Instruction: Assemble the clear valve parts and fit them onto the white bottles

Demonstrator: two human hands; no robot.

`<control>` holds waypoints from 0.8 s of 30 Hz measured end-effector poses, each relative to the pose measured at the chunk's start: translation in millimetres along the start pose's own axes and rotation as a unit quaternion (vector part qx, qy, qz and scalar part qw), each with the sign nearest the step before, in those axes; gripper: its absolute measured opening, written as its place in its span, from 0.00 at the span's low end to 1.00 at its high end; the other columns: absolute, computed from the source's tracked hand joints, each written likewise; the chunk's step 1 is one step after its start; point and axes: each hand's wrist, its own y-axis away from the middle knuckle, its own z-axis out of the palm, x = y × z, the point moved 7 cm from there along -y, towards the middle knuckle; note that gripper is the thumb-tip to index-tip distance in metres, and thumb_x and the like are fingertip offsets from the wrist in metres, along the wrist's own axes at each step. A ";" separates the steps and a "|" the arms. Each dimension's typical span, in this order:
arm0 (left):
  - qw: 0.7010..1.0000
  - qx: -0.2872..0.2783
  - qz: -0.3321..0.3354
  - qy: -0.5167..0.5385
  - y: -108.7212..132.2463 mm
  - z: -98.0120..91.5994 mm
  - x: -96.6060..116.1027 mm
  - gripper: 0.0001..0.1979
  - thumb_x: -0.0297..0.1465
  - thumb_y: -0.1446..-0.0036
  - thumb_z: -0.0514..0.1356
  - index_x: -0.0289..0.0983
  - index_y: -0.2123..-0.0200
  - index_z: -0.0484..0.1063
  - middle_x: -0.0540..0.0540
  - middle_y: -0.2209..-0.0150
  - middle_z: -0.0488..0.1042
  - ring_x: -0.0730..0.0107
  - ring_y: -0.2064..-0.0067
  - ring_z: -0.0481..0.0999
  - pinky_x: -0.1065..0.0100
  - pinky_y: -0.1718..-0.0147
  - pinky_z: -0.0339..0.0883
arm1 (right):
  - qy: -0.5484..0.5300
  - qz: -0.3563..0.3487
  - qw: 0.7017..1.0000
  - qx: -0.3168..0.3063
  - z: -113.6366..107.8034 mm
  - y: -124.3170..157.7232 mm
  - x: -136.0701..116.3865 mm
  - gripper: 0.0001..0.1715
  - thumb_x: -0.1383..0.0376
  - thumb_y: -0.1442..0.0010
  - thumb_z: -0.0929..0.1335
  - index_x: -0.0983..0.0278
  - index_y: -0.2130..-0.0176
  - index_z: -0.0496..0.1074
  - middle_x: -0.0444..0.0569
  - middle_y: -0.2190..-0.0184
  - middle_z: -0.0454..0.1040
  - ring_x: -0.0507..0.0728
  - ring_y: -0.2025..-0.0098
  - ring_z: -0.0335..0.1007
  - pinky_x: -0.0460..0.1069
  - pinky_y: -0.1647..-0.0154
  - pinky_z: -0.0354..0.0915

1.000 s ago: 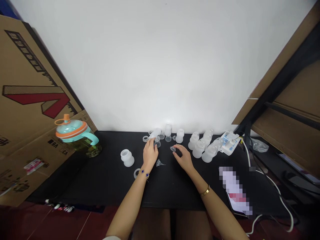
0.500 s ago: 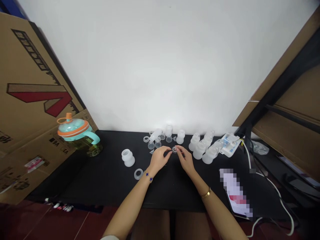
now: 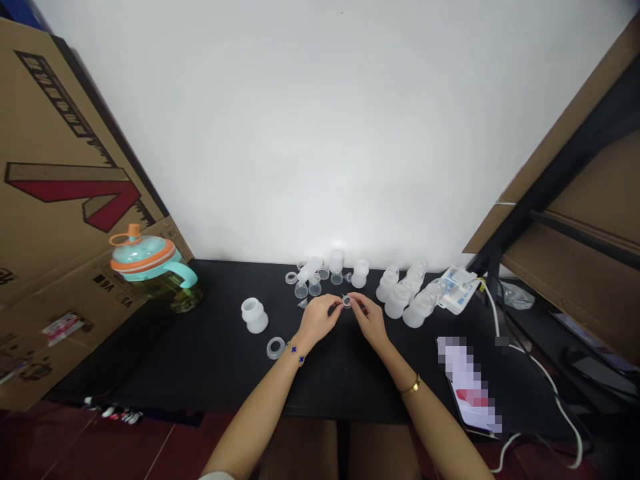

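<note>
Between the fingertips of both hands is a small clear ring-shaped bottle part. My left hand pinches its left side, thumb and forefinger together. On the other side, my right hand grips it the same way. Its exact kind is too small to make out. To the left of my left wrist lies a translucent collar ring, flat on the table. An uncapped white bottle stands beyond that ring. Several assembled baby bottles with clear tops stand to the right of my right hand.
Small clear caps and rings lie behind my hands, near another white bottle. A teal-lidded jug stands left by a cardboard box. At right are a phone, a white power strip and a cable.
The ring-shaped part has turned a little between my fingers, and a small point shows at its upper left. Both hands stay in almost the same place. The view has shifted slightly.
</note>
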 end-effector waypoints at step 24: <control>1.000 0.009 0.000 -0.027 0.7 -1.3 -5.5 0.09 0.33 0.33 0.56 0.39 0.56 0.76 0.45 0.57 0.80 0.62 0.55 0.79 0.62 0.52 0.70 | 0.012 0.016 1.000 0.009 -0.7 -1.9 6.9 0.17 0.53 0.38 0.68 0.62 0.59 0.80 0.50 0.65 0.82 0.59 0.67 0.76 0.48 0.73 0.67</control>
